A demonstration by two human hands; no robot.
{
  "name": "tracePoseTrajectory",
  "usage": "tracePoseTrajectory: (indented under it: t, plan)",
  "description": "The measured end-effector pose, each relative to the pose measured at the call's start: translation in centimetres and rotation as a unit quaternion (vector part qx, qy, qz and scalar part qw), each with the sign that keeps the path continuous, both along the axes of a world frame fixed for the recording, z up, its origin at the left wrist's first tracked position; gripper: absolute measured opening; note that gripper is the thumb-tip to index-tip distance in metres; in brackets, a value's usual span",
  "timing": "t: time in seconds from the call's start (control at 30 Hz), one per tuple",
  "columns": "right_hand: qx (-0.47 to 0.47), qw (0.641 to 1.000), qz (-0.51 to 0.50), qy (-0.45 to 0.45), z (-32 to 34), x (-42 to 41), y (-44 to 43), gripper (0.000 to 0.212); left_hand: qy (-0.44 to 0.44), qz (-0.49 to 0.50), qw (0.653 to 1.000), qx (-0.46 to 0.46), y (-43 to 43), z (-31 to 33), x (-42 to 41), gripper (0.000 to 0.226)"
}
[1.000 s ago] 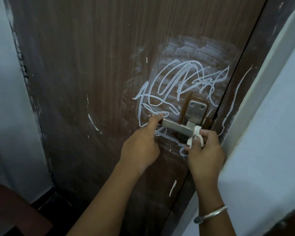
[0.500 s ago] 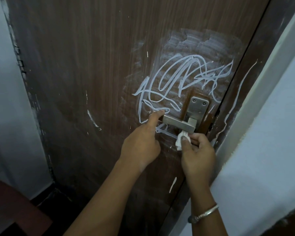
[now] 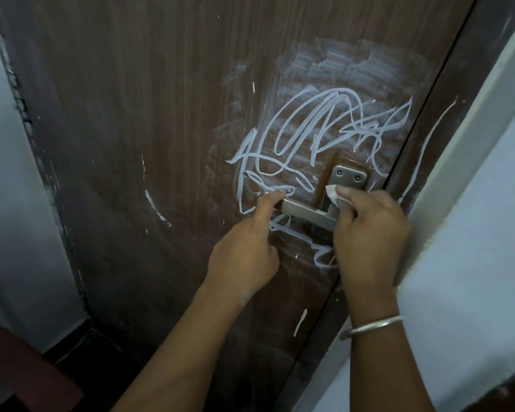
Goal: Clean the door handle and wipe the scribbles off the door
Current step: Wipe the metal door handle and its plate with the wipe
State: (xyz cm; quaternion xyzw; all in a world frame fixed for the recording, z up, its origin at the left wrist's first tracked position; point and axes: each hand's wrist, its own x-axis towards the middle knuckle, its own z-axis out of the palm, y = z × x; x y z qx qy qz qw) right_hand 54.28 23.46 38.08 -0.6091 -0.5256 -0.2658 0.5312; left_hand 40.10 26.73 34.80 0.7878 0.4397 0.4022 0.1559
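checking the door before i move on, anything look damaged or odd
White scribbles loop over the door around the handle, with a hazy smear above them. A stray white line runs down the frame at right. The right hand holds a cloth at the handle.

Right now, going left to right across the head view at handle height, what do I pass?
Grey wall, short white streak, left hand, door handle, white cloth, right hand, pale door frame.
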Motion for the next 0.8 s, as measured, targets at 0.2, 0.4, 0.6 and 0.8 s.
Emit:
tracePoseTrajectory:
  t: [0.2, 0.4, 0.6, 0.8]
  plan:
    - [0.016, 0.999, -0.048, 0.017, 0.2, -0.7, 0.9, 0.017, 0.011, -0.013, 1.000, 0.005, 0.2, -0.1, -0.3, 0.086]
    - [0.014, 0.995, -0.077, 0.067, -0.3, -0.9, 0.5, 0.017, 0.033, -0.015, 0.999, 0.010, 0.3, 0.0, -0.8, 0.090]
    - [-0.060, 0.991, -0.095, 0.070, -0.3, -0.1, -0.5, 0.021, 0.010, -0.029, 1.000, -0.001, 0.3, -0.2, -0.5, 0.092]
    - [-0.020, 0.997, -0.060, 0.052, -2.2, -1.2, -2.4, 0.023, 0.006, -0.037, 0.999, -0.009, -0.1, -0.1, -0.4, 0.095]
